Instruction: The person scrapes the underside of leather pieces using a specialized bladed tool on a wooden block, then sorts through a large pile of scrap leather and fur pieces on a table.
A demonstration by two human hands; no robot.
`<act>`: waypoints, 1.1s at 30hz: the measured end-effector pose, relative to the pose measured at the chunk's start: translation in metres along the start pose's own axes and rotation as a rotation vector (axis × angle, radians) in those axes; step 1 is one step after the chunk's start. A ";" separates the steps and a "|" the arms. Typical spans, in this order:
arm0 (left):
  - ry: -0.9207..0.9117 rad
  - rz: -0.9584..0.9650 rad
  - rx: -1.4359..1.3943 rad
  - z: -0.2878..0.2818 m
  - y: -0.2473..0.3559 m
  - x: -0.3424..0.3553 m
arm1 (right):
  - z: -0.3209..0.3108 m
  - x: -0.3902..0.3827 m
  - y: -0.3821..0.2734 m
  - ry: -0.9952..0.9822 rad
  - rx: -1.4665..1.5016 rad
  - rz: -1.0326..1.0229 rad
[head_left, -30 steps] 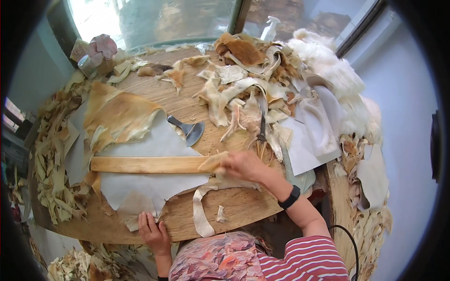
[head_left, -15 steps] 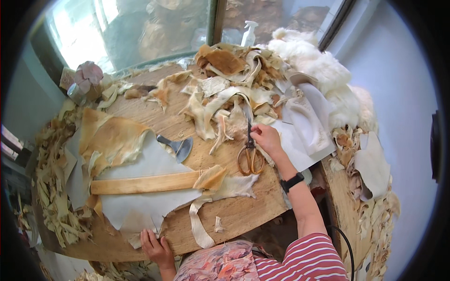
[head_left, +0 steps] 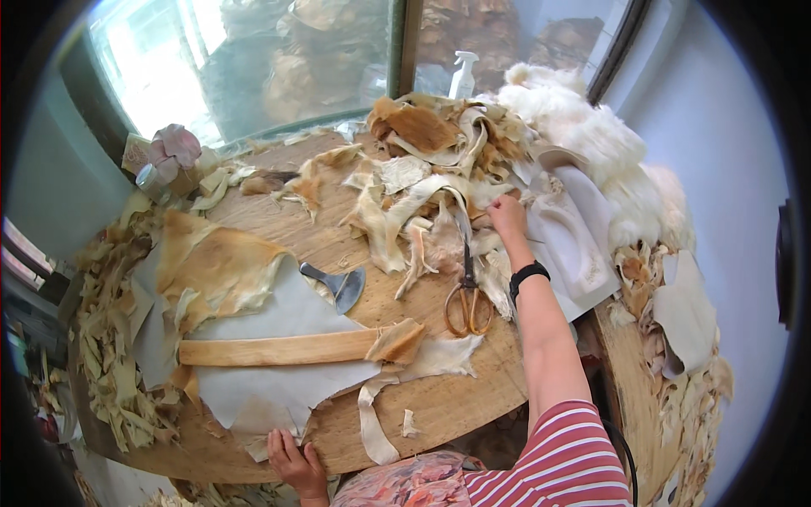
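My left hand (head_left: 296, 463) lies with its fingers flat at the table's near edge, against the lower corner of a pale grey hide (head_left: 245, 393). My right hand (head_left: 509, 218) reaches to the right side of a heap of hide scraps (head_left: 431, 241); its fingers are closed, and whatever they hold is hidden. Scissors (head_left: 467, 296) with brown looped handles lie just left of my right forearm, blades toward the heap. Across the grey hide runs a flat wooden strip (head_left: 279, 347), one end under a tan scrap. A tan fur piece (head_left: 211, 270) covers the hide's far left part.
A fan-shaped metal blade (head_left: 345, 289) rests beside the grey hide. White fur (head_left: 591, 135) is piled at the far right, near a spray bottle (head_left: 462, 76) by the window. Pale offcuts (head_left: 114, 355) line the left edge. A wooden ledge (head_left: 629, 380) stands right of a gap.
My right hand has moved away from beside the scissors, farther out to the scrap heap. The view has shifted slightly. My left hand stays on the hide's near corner.
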State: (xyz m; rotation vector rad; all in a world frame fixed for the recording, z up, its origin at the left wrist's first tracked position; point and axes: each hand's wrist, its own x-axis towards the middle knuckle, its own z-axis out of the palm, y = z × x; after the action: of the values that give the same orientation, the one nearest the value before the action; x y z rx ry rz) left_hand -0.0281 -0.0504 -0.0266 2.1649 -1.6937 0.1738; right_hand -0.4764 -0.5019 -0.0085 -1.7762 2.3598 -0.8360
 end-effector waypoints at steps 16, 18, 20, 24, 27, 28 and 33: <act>-0.041 -0.031 -0.025 -0.004 0.001 0.000 | -0.048 0.004 -0.079 0.349 0.264 -0.485; -0.044 -0.028 -0.004 -0.005 -0.001 0.000 | -0.011 0.001 -0.112 0.004 0.074 -0.631; -0.037 -0.013 0.010 -0.001 0.000 0.002 | 0.017 -0.008 -0.126 -0.105 -0.126 -0.774; -0.027 -0.023 -0.003 -0.001 0.003 0.004 | 0.064 -0.005 -0.130 0.060 -0.383 -0.814; -0.023 -0.050 -0.012 -0.003 0.004 0.003 | 0.058 0.002 -0.146 -0.120 -0.146 -0.684; -0.013 -0.050 -0.019 -0.002 0.005 0.003 | 0.048 0.008 -0.149 -0.075 0.012 -0.677; -0.019 -0.079 -0.047 -0.005 0.004 0.000 | -0.018 -0.017 -0.195 -0.515 1.283 -0.114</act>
State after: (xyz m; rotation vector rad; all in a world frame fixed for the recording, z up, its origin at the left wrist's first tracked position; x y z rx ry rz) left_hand -0.0308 -0.0497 -0.0210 2.2007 -1.6029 0.0907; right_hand -0.3083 -0.5153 0.0923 -1.2572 0.9302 -1.2564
